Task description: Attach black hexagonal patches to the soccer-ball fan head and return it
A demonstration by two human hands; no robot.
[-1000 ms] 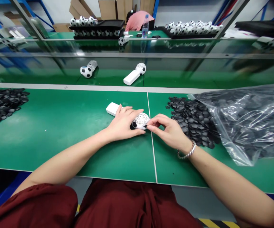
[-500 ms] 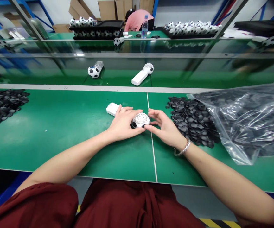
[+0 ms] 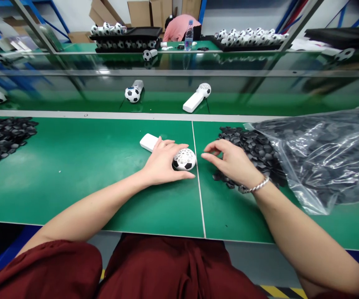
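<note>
Left hand (image 3: 162,164) was clamped on the football-head fan (image 3: 184,159) lying beside the table seam (image 3: 198,182), right hand (image 3: 233,162) hovered loosely curled, empty, over the black patches (image 3: 254,151) right of it; I'd pinch one patch only.

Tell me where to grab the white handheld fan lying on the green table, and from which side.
Take the white fan by its flat handle, the part showing behind the left hand, coming from above with fingers across its narrow sides. The handle is straight and lies flat on the table, while the round, ball-shaped head would likely roll in a pinch. The right hand is off it, by the black pieces.
</note>
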